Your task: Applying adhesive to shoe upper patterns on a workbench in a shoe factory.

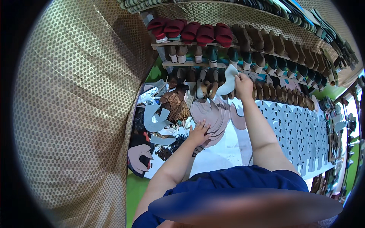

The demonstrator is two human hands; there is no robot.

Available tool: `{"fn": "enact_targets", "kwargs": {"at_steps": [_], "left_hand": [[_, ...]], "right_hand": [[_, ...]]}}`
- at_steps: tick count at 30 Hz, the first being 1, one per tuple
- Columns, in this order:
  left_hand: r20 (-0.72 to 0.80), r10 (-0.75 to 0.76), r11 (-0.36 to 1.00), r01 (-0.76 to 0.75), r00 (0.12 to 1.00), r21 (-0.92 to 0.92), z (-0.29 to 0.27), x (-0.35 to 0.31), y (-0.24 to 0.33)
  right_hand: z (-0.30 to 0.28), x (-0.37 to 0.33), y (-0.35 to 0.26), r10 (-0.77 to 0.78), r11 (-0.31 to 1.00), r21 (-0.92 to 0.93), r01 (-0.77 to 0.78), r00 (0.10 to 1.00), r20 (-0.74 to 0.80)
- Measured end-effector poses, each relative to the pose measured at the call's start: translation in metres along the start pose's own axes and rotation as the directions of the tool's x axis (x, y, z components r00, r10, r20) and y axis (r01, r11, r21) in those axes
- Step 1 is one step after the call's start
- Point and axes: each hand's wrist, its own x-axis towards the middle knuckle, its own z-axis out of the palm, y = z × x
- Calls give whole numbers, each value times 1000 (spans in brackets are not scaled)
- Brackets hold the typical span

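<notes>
My right hand point(245, 86) is raised toward the shelves, its fingers closed on the edge of a pale, curved shoe upper piece point(228, 81). My left hand point(199, 133) lies with its fingers apart on a fanned stack of dusty-pink curved upper pieces point(208, 114). Just right of that stack, another pink piece point(238, 117) rests on the white tabletop point(224, 152). Two pale blue-grey curved pieces, one a hook-shaped piece point(153, 118), lie left of my left hand.
Leopard-print and brown scraps point(175, 104) are heaped at the table's left. Pale perforated pieces point(291, 133) cover its right side. Behind, racks hold dark red slippers point(205, 33), heeled shoe lasts point(272, 62) and brown lasts point(283, 94). A patterned gold curtain point(76, 114) hangs at left.
</notes>
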Motion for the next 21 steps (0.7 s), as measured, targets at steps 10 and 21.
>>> {"fn": "enact_targets", "kwargs": {"at_steps": [10, 21], "left_hand": [[-259, -20, 1000, 14, 966, -28, -31, -102, -48], [-249, -324, 946, 310, 913, -94, 53, -262, -99]], "right_hand": [[-61, -46, 3, 198, 974, 97, -203, 978, 62], [-100, -109, -53, -116, 991, -63, 118, 992, 38]]}}
